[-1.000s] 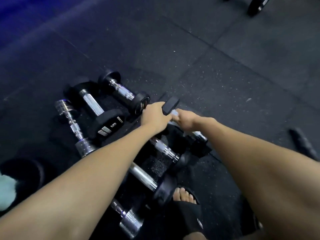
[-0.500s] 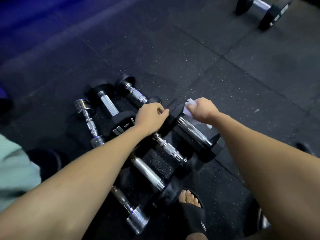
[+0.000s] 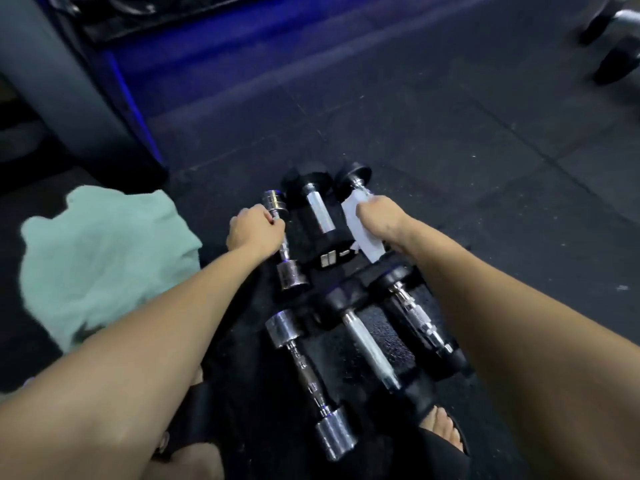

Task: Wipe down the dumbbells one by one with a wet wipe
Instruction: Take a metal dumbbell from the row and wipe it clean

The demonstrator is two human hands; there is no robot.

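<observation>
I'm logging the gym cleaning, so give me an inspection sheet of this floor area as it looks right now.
Surface: dark speckled rubber floor, tile seams visible.
Job's things: six dumbbells in two rows; white wet wipe draped over the far right dumbbell.
Clutter: pale green cloth lying at left.
Hands: left hand grips the far chrome dumbbell by its handle; right hand holds the wipe on the handle.
Cables: nothing seen.
Surroundings: grey post and blue-lit edge at upper left; another dumbbell at upper right; sandalled foot below.
</observation>
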